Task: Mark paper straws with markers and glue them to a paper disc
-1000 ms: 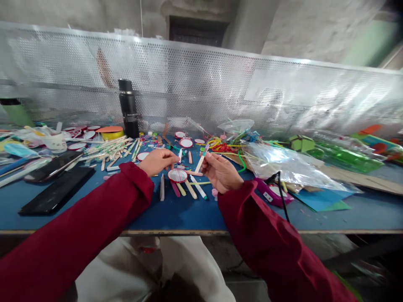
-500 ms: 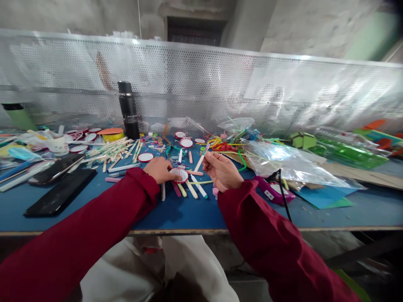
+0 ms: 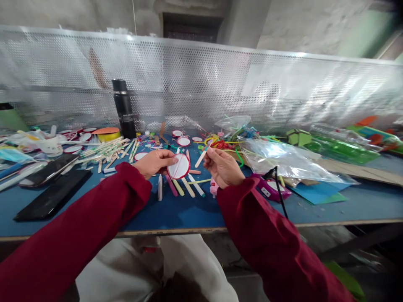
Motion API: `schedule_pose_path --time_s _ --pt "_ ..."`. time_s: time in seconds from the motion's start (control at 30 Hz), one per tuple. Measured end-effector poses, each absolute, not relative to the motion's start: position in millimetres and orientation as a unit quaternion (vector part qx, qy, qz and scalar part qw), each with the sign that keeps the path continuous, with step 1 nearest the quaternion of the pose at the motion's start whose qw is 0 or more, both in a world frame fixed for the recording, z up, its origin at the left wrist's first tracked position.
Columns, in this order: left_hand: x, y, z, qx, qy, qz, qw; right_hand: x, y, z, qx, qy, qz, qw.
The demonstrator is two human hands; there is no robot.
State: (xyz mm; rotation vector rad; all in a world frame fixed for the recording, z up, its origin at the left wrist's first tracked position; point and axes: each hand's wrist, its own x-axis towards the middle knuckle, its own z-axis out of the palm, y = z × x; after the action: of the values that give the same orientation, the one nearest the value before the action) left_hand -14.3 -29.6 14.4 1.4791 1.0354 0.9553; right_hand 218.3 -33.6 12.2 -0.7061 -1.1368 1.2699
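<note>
Behind our blue workbench point(image 3: 176, 214) stands a perforated metal screen point(image 3: 201, 84), and the bench is covered with craft pieces. On the far left we see two dark phones point(image 3: 47, 184) lying flat, then a heap of wooden sticks point(image 3: 110, 151), and a black flask point(image 3: 123, 108) standing upright near the screen.

Moving to the middle, our left hand point(image 3: 154, 162) now holds the white paper disc with the red rim point(image 3: 178, 166) up off the bench, pinched at its edge between thumb and fingers. Half a second ago this disc was lying on the table under the same hand, so we have just lifted it. Below it, several coloured sticks point(image 3: 184, 186) remain in a row on the blue surface.

Our right hand point(image 3: 222, 167) is closed on a thin wooden stick point(image 3: 201, 157), which points up and to the left, its tip near the disc but apart from it. This grip is the same as before.

We judge that disc and stick are being brought together. To the right lie a clear plastic bag point(image 3: 283, 163) and a purple glue gun point(image 3: 272, 188) with its black cord.
</note>
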Motion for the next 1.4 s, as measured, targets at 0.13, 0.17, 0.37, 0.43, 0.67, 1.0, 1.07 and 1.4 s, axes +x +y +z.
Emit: schedule_pose_path --time_s 0.13,0.17,0.37,0.43,0.67,1.0,1.07,1.4 --pt "-11 -34 14 0.6 0.423 0.4 0.549 218 -33 11 -0.317 -0.522 0.531 0.587" --pt "-10 -35 13 0.603 0.422 0.395 0.549 217 -33 10 -0.32 -0.535 0.527 0.578" --pt "-6 -38 14 0.66 0.418 0.342 0.522 214 -31 3 -0.325 -0.585 0.513 0.538" --pt "-6 -40 14 0.673 0.417 0.331 0.513 214 -30 1 -0.323 -0.599 0.51 0.526" --pt "-2 -44 11 0.668 0.407 0.344 0.52 211 -31 -1 -0.31 -0.595 0.531 0.518" --pt "0 -47 11 0.67 0.4 0.344 0.522 209 -31 -2 -0.304 -0.579 0.549 0.519" --pt "0 -48 11 0.67 0.399 0.345 0.523 208 -31 -2 -0.305 -0.576 0.555 0.517" --pt "1 -47 11 0.669 0.402 0.352 0.518 206 -37 0 -0.307 -0.56 0.572 0.515"
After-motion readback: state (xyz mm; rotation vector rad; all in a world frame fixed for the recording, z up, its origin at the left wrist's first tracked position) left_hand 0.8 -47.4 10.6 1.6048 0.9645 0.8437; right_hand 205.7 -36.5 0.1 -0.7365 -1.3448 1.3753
